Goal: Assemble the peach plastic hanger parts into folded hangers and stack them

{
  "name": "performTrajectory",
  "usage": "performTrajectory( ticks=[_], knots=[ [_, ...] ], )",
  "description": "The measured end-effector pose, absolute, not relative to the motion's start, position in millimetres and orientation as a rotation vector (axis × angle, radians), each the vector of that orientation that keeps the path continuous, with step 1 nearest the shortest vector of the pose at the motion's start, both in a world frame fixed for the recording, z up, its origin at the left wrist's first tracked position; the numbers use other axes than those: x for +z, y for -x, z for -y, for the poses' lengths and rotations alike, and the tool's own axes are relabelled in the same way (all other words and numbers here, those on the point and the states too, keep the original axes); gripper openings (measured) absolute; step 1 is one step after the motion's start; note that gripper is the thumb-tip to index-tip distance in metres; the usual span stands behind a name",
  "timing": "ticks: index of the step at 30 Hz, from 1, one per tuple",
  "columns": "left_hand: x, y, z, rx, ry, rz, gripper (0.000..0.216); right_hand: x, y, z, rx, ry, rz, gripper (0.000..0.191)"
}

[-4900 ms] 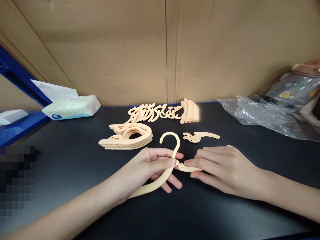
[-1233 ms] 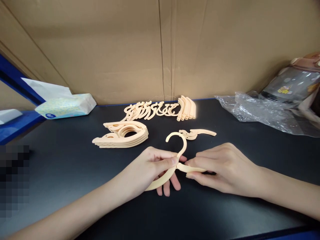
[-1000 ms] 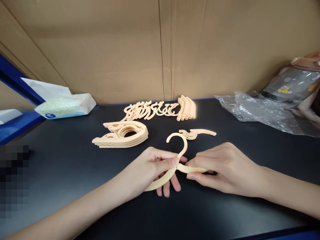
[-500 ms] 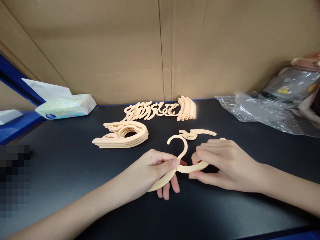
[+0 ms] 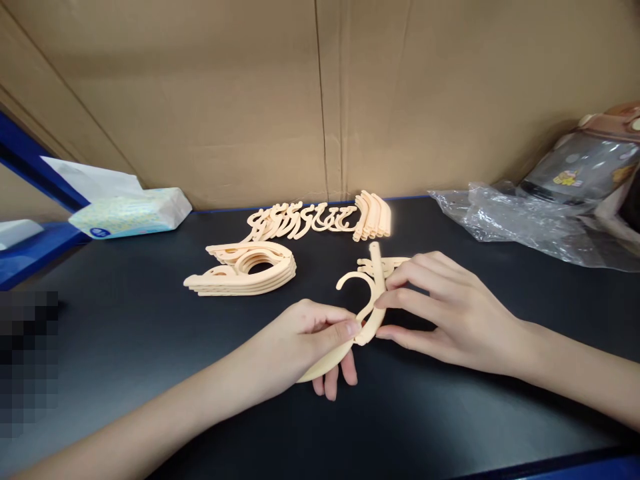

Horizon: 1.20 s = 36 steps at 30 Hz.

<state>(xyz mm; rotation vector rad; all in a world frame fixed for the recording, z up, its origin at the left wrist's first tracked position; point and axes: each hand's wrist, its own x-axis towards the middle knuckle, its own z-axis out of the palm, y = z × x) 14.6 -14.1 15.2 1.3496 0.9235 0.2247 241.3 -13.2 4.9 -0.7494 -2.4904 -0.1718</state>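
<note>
A cream folding hanger [image 5: 325,363] with a curved hook is between my hands, above the black tabletop. My left hand [image 5: 310,333] is closed on its joint, thumb on top and the other fingers curled below; one hanger arm extends down-left under the palm. The other arm is swung up steeply beside the hook. My right hand [image 5: 450,320] has its thumb and fingertips on that raised arm. Behind it lie loose hanger pieces [image 5: 367,267], partly covered by the arm and fingers. Left of them sits a neat stack of folded hangers [image 5: 240,283].
Along the back of the black table [image 5: 125,320] are a row of hook pieces [image 5: 280,220] and a stack of curved arm pieces [image 5: 373,215]. A tissue pack [image 5: 135,213] is at the left. Clear plastic wrap [image 5: 520,217] and a transparent container [image 5: 575,167] are at the right.
The hanger's right arm has swung from pointing right to pointing up beside the hook, with my right hand's fingers moving along with it. My left hand stays at the joint.
</note>
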Motion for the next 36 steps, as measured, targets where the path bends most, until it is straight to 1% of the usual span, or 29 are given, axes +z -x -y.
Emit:
performTrajectory(
  ticks=[5,8,12,14,20,23,27,31,34,36],
  knots=[
    [14.6,-13.7,15.0,0.213,-1.402,-0.925,0.041,4.5,-241.0,13.1,-0.157,0.723,2.49,0.02],
    [11.3,-12.4,16.4,0.223,-1.483,-0.928,0.04,3.8,-240.6,13.1,-0.076,0.689,2.549,0.023],
    [10.1,-13.1,21.0,0.209,-1.709,-0.984,0.037,4.1,-239.6,13.5,0.104,0.699,2.613,0.019],
    [11.9,-14.2,24.0,0.191,-1.827,-1.018,0.036,5.0,-239.4,14.0,0.126,0.719,2.605,0.019],
    [14.8,-11.8,26.8,0.207,-2.372,-0.923,0.033,9.3,-242.1,12.6,0.037,0.86,2.563,0.024],
    [11.0,-6.9,22.6,0.24,-2.544,-0.867,0.036,9.9,-245.8,8.4,-0.027,0.948,2.582,0.021],
    [6.2,-1.9,15.3,0.302,-2.647,-0.833,0.032,8.4,-250.9,3.6,-0.078,0.995,2.619,0.012],
    [4.4,-1.7,11.5,0.402,-2.713,-0.872,0.021,7.0,-254.1,2.2,-0.124,1.05,2.644,0.012],
    [4.1,-2.4,10.6,0.449,-2.718,-0.936,0.014,6.7,-256.7,2.0,-0.123,1.092,2.654,0.007],
    [4.0,-2.5,10.2,0.462,-2.706,-0.97,0.012,7.1,-258.7,1.6,-0.126,1.092,2.658,0.014]
  ],
)
